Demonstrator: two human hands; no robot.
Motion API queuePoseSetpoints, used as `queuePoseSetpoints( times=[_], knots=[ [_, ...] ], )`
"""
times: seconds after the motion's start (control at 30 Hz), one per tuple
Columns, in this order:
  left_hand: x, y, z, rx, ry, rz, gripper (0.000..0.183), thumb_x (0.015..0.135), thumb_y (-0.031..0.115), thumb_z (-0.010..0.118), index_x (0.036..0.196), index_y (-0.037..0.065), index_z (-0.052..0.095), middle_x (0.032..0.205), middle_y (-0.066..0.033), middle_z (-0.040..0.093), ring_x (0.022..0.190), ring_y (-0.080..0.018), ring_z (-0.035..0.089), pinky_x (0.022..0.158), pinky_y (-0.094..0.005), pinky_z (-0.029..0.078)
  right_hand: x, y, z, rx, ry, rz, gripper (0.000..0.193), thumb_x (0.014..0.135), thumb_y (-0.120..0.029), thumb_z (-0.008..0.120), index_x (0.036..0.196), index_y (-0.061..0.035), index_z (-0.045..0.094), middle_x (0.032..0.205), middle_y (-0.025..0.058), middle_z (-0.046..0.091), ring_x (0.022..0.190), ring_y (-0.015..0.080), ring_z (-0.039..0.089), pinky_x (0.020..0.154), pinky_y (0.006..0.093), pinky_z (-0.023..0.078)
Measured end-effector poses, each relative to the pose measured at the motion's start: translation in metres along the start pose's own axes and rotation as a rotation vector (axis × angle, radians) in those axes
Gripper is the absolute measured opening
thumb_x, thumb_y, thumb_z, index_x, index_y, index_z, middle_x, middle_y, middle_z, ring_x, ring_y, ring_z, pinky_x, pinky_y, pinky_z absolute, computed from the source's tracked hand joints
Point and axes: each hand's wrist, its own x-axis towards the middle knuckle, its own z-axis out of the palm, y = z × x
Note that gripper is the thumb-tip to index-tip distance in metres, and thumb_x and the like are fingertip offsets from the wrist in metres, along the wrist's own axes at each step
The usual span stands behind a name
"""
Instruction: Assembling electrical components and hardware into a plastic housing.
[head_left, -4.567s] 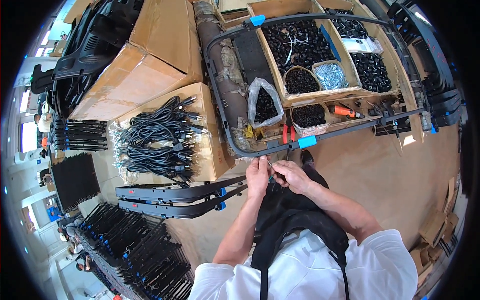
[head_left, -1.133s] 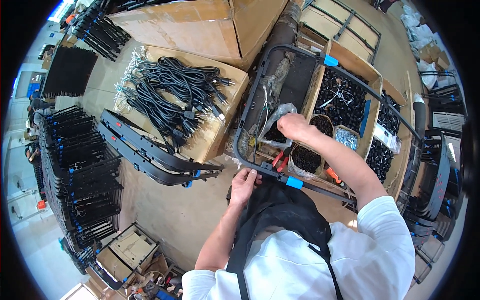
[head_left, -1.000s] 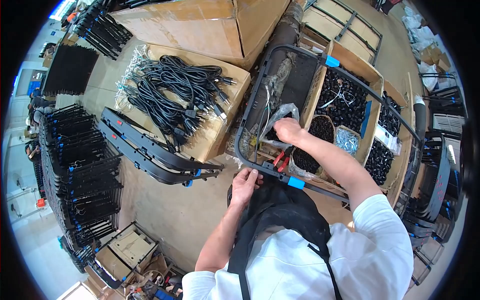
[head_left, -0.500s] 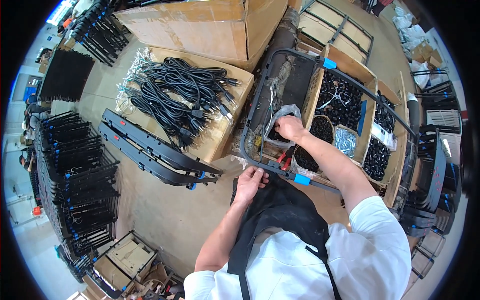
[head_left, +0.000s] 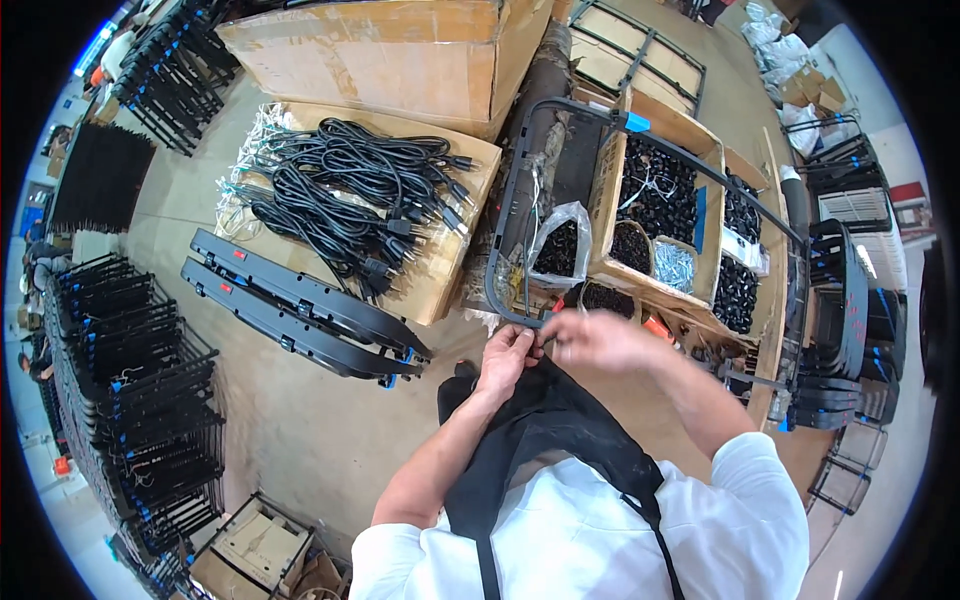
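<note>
A black tubular frame (head_left: 497, 215) with rounded corners and a blue clip (head_left: 636, 122) lies across the work surface. At its near corner my left hand (head_left: 507, 355) is closed, thumb against fingers; what it pinches is too small to make out. My right hand (head_left: 605, 342) is beside it over the frame's near bar, smeared by motion, so its fingers cannot be read. Just beyond, a clear plastic bag (head_left: 581, 222) stands open with small dark parts in it. A round container of dark screw-like pieces (head_left: 607, 298) sits right of the bag.
A cardboard box (head_left: 603, 235) to the right holds black fittings and silver screws (head_left: 674, 266). Black power cords (head_left: 350, 190) lie on a carton (head_left: 470, 240) at the left. Two black curved rails (head_left: 300, 310) are near it. Stacked black frames (head_left: 140, 380) stand far left.
My right hand has come out of the plastic bag and moved toward me, to the frame's near corner. My left hand stays at that corner. The whole view has shifted slightly.
</note>
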Motion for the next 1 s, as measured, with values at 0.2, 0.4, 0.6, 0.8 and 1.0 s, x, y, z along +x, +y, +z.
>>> queuePoseSetpoints(
  times=[0.2, 0.4, 0.6, 0.8, 1.0],
  knots=[
    [0.005, 0.008, 0.001, 0.047, -0.036, -0.034, 0.018, 0.108, 0.023, 0.061, 0.112, 0.007, 0.069, 0.101, -0.0028, 0.074, 0.085, -0.0097, 0.066, 0.073, -0.0257, 0.054, -0.037, 0.016, 0.076, 0.278, -0.196, 0.353, 0.028, 0.092, -0.024, 0.078, 0.111, -0.0035, 0.075, 0.103, 0.0079, 0.073, 0.090, 0.0186, 0.070, 0.082, 0.0353, 0.057],
    [0.011, 0.010, -0.011, 0.058, -0.062, -0.041, 0.018, 0.106, 0.025, 0.067, 0.111, 0.008, 0.071, 0.095, -0.0029, 0.075, 0.075, -0.0111, 0.069, 0.068, -0.0270, 0.054, -0.057, 0.017, 0.093, 0.367, -0.036, 0.174, 0.026, 0.096, -0.021, 0.072, 0.114, -0.0029, 0.079, 0.090, 0.0047, 0.076, 0.086, 0.0176, 0.070, 0.083, 0.0321, 0.055],
    [0.009, 0.019, -0.013, 0.152, -0.052, -0.088, 0.020, 0.104, 0.028, 0.069, 0.110, 0.009, 0.071, 0.095, -0.0023, 0.074, 0.077, -0.0125, 0.070, 0.067, -0.0277, 0.054, -0.026, 0.092, 0.153, 1.168, 0.333, 0.233, 0.026, 0.101, -0.022, 0.072, 0.115, 0.0001, 0.072, 0.093, 0.0032, 0.071, 0.081, 0.0105, 0.064, 0.072, 0.0254, 0.051],
    [0.006, 0.028, -0.013, 0.213, -0.025, -0.106, 0.020, 0.105, 0.026, 0.068, 0.107, 0.007, 0.067, 0.091, -0.0024, 0.072, 0.072, -0.0128, 0.068, 0.066, -0.0288, 0.055, 0.074, 0.111, 0.163, 1.493, 0.784, 0.131, 0.018, 0.104, -0.020, 0.067, 0.113, -0.0053, 0.069, 0.092, 0.0016, 0.069, 0.080, 0.0116, 0.063, 0.067, 0.0272, 0.049],
    [0.007, 0.038, -0.015, 0.270, -0.057, -0.184, 0.019, 0.104, 0.025, 0.068, 0.107, 0.006, 0.066, 0.086, -0.0022, 0.071, 0.068, -0.0130, 0.067, 0.062, -0.0274, 0.054, 0.094, 0.103, 0.166, 1.570, 0.729, -0.023, 0.013, 0.105, -0.018, 0.063, 0.110, -0.0071, 0.069, 0.089, 0.0008, 0.068, 0.072, 0.0132, 0.063, 0.066, 0.0298, 0.052]
  ],
)
